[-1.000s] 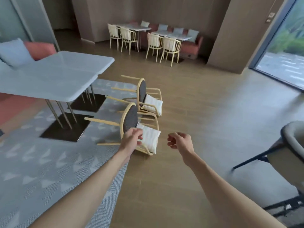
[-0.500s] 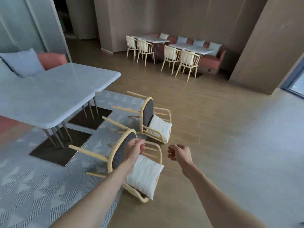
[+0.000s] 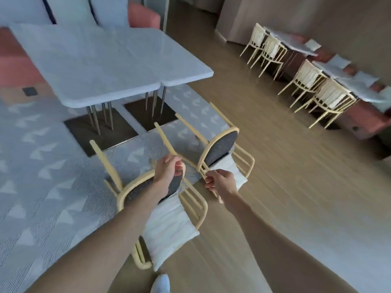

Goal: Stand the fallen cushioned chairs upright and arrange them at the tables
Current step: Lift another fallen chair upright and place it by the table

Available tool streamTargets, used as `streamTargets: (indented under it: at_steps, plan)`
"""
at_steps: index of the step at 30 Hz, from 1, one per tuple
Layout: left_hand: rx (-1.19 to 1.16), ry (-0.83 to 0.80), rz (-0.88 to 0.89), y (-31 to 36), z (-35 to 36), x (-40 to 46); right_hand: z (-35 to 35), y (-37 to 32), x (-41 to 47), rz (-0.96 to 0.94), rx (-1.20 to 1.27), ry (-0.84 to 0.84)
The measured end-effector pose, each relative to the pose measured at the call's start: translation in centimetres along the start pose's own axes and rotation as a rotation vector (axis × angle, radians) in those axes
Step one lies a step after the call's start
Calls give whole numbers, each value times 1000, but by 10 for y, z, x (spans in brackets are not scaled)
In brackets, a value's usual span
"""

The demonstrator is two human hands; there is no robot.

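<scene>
Wood floor (image 3: 275, 187) | grey rug (image 3: 42, 187) | left hand (image 3: 167, 174) grips near chair (image 3: 169, 218) | right hand (image 3: 220, 183) clenched

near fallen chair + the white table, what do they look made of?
Chair frame: thin round tubes in matte pale yellow, likely painted metal, possibly wood. Its seat underside is dark speckled fabric, and the cushion is ribbed cream cloth. Left hand grips the seat rim.
Tabletop: smooth, faintly veined white slab, marble or a look-alike, on slim metal-looking legs.
</scene>
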State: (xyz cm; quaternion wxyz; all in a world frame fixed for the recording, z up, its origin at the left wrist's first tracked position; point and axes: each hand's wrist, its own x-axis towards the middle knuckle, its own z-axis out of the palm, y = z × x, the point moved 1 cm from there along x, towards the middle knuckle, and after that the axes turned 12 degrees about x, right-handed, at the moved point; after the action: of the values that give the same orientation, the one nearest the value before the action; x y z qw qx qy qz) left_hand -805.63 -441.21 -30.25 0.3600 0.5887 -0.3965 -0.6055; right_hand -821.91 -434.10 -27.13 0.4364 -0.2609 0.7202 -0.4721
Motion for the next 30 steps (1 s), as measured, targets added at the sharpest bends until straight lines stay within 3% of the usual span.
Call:
streamTargets:
  at_steps: [8, 18, 25, 30]
  plan:
    - [-55, 229, -299, -76, 22, 22, -34, 49, 101, 98, -173, -203]
    - [-314, 609, -489, -199, 106, 3, -59, 200, 210, 274, -352, -539]
    - [-497, 745, -587, -308, 151, 21, -81, 293, 255, 428, -418, -605]
    - [-589, 741, -661, -426, 164, 61, -64, 411, 297, 516, -463, -589]
